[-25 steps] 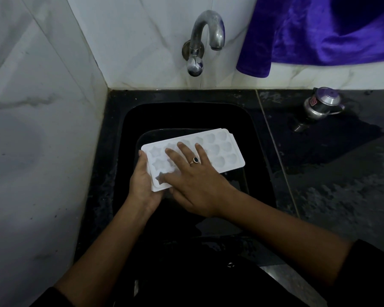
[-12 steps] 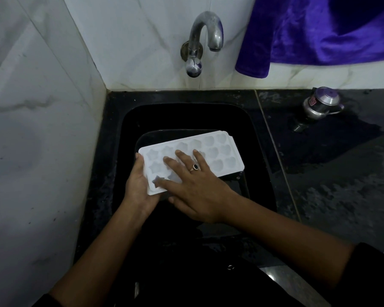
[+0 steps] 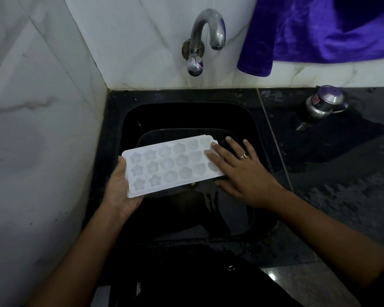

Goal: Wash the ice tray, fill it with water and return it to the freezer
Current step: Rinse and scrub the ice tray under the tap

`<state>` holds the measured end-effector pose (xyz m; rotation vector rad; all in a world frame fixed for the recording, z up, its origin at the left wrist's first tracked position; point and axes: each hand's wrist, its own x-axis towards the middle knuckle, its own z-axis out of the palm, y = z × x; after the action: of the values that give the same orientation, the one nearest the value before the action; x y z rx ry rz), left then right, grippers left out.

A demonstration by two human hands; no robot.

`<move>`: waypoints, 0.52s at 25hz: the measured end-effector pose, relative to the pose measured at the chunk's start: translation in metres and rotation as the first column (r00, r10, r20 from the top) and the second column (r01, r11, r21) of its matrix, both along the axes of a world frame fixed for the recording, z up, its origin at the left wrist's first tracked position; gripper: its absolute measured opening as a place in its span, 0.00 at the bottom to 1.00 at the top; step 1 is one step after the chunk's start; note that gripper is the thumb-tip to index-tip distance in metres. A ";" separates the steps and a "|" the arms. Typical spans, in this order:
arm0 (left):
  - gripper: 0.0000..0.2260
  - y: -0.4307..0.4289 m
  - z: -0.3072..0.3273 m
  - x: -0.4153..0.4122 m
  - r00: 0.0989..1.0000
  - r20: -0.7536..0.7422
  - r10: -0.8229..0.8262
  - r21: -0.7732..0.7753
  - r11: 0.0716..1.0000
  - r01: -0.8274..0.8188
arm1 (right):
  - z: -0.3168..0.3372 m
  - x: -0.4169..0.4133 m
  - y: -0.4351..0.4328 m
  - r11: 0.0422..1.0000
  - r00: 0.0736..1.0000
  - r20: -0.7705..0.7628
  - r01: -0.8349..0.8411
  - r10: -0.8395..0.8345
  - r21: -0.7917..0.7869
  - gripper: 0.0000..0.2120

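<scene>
A white ice tray (image 3: 171,166) with star and flower shaped cells is held level over the black sink (image 3: 186,116). My left hand (image 3: 118,189) grips its left end from below, with the thumb at the edge. My right hand (image 3: 242,171), with a ring on one finger, lies flat with straight fingers on the tray's right end. The steel tap (image 3: 205,34) on the back wall is above the sink, and no water runs from it.
White marble walls stand at the left and back. A purple cloth (image 3: 319,29) hangs at the upper right. A small steel pot (image 3: 324,103) stands on the wet black counter (image 3: 341,173) to the right of the sink.
My right hand has slid from the tray's left part across to its right end. The tray has tilted slightly flatter in my left hand.
</scene>
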<state>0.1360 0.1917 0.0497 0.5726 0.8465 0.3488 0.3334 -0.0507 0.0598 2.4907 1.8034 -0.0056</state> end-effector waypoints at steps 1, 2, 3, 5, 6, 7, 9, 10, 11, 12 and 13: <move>0.31 0.001 0.000 0.001 1.000 -0.009 -0.011 0.000 1.000 0.011 | -0.002 0.004 -0.001 1.000 1.000 -0.018 0.018 -0.017 0.012 0.33; 0.31 0.003 -0.001 0.003 1.000 -0.022 -0.020 -0.003 1.000 0.020 | -0.002 0.007 0.000 0.999 0.998 -0.060 0.027 -0.024 0.043 0.32; 0.30 0.005 0.000 0.005 0.999 -0.044 -0.022 -0.011 1.000 0.021 | -0.002 0.009 0.000 0.995 0.992 -0.128 0.029 -0.017 0.094 0.30; 0.27 0.012 0.002 0.006 0.996 -0.089 -0.030 -0.034 0.999 0.027 | 0.001 0.012 -0.001 0.973 0.961 -0.271 0.009 0.055 0.230 0.27; 0.25 0.017 0.004 0.006 0.994 -0.100 -0.047 -0.041 0.998 0.043 | 0.002 0.012 -0.003 0.958 0.941 -0.328 0.012 0.086 0.286 0.26; 0.23 0.020 0.007 0.006 0.992 -0.100 -0.072 -0.045 0.997 0.068 | 0.004 0.011 -0.005 0.946 0.916 -0.389 0.040 0.093 0.320 0.25; 0.20 0.024 0.011 0.007 0.992 -0.088 -0.096 -0.016 0.995 0.095 | 0.006 0.006 -0.007 0.921 0.840 -0.539 0.164 0.058 0.354 0.23; 0.16 0.025 0.013 0.009 0.992 -0.085 -0.093 0.023 0.995 0.096 | 0.007 0.004 -0.006 0.898 0.795 -0.605 0.232 0.047 0.375 0.21; 0.14 0.024 0.015 0.011 0.991 -0.091 -0.096 0.073 0.992 0.103 | 0.007 0.002 -0.004 0.870 0.752 -0.658 0.295 0.044 0.395 0.18; 0.15 0.024 0.017 0.015 0.988 -0.108 -0.113 0.125 0.984 0.126 | 0.010 0.001 -0.001 0.843 0.712 -0.701 0.354 0.039 0.405 0.15; 0.18 0.022 0.019 0.019 0.983 -0.129 -0.133 0.168 0.974 0.154 | 0.014 0.001 0.002 0.819 0.671 -0.741 0.409 0.029 0.402 0.13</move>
<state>0.1547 0.2133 0.0682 0.8227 0.8858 0.2614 0.3339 -0.0486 0.0737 3.4574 1.9365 -0.7007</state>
